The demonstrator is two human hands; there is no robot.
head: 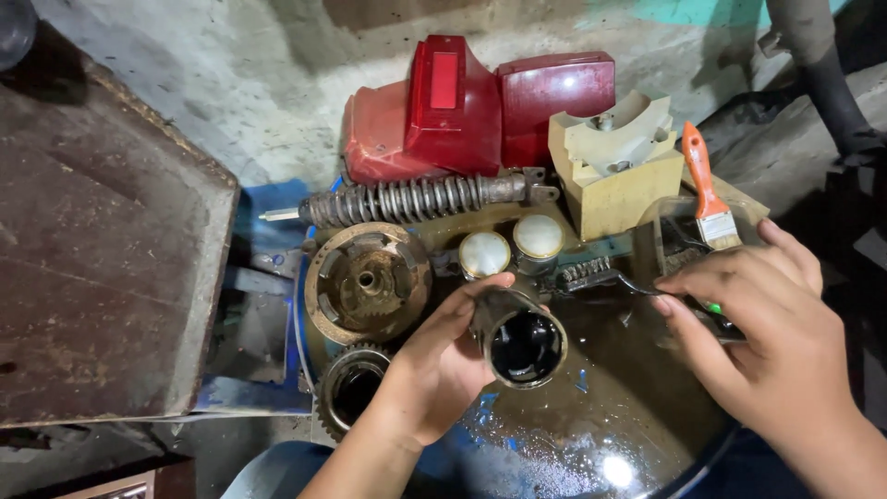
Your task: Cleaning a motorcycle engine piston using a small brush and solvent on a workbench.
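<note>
The left hand [434,356] is clenched around a short, dark metal cylinder [519,337], gripping it by the side wall with the thumb over the top, its open end tilted toward the camera. The right hand [762,333] pinches the handle of a small wire brush [601,274], whose bristle head lies just right of the cylinder's far end. Both are over a basin [591,425] of dark, oily liquid. Just behind the grip stand two round pale caps [511,246]. To its left lie a rusty round hub [368,282] and a toothed gear [351,388]. Farther back are a coil spring shock [416,199], red plastic covers [471,106] and an orange-handled paintbrush [707,189].
</note>
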